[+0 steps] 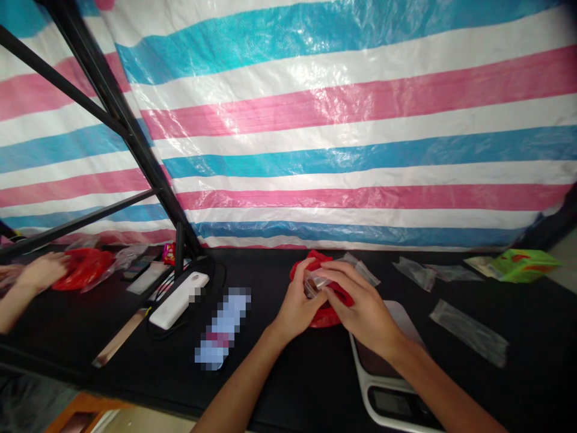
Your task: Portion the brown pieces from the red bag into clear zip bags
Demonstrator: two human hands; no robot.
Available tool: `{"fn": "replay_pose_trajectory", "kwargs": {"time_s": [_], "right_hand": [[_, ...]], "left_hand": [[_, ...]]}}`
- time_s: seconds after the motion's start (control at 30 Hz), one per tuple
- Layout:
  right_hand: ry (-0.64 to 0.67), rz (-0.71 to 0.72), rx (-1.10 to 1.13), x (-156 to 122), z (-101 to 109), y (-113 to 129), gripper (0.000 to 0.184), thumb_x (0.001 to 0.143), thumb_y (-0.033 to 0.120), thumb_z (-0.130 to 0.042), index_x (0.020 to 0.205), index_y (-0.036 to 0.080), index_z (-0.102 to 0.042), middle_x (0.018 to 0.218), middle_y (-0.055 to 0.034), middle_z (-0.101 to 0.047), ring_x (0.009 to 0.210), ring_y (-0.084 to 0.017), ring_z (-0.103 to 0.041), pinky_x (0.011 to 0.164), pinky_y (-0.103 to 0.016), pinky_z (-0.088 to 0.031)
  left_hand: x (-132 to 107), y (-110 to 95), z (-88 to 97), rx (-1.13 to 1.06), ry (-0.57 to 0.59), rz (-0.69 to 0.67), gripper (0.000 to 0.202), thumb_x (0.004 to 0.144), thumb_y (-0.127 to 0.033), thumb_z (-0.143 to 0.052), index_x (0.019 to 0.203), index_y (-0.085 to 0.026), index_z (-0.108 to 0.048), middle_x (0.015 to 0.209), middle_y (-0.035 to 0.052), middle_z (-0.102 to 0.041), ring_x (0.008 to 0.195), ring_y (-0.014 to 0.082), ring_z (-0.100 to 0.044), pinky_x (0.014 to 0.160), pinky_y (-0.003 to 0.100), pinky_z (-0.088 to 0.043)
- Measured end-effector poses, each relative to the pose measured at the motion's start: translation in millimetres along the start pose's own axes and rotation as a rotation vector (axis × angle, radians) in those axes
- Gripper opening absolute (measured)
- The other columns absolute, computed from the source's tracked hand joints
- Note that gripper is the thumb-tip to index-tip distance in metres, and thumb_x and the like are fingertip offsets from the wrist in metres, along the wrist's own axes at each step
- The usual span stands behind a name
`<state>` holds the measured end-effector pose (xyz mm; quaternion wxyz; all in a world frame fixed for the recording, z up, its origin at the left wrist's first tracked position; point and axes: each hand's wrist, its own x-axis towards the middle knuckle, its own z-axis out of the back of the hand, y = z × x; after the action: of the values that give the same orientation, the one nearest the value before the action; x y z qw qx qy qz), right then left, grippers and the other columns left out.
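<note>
Red plastic bag bunched between the left hand and right hand.

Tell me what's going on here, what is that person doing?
A person's left hand and right hand are holding a small clear plastic bag against a crumpled red bag on a black table. A digital scale sits just under the right hand, and more clear bags lie to the right. At the far left, another hand is beside a second red bag.
</note>
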<state>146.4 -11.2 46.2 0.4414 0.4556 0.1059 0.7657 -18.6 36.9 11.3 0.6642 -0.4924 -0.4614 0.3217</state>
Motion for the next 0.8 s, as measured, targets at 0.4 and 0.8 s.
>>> {"fn": "replay_pose_trajectory", "kwargs": {"time_s": [0.4,0.8], "right_hand": [[-0.209,-0.125,0.035,1.2,-6.3,-9.6,0.025,0.098,0.022,-0.059,0.121,0.029,-0.063,0.130,-0.0078,-0.064,0.123,-0.026,-0.064,0.110,-0.044,-0.051],[0.038,-0.082,0.050,-10.3,-19.9,-5.6,0.036,0.103,0.026,-0.056,0.138,0.032,-0.057,0.141,-0.0070,-0.058,0.132,-0.025,-0.057,0.114,-0.042,-0.046]], "left_hand": [[1.8,3.5,-0.1,0.076,-0.146,-0.018,0.058,0.094,-0.036,-0.069,0.145,-0.026,-0.044,0.101,0.0017,-0.065,0.085,0.0157,-0.062,0.083,0.028,-0.051],[1.6,20.2,3.2,0.274,-0.369,-0.313,0.065,0.094,-0.015,-0.060,0.152,-0.031,-0.035,0.115,0.0050,-0.049,0.094,0.0156,-0.056,0.087,0.031,-0.052]]}}
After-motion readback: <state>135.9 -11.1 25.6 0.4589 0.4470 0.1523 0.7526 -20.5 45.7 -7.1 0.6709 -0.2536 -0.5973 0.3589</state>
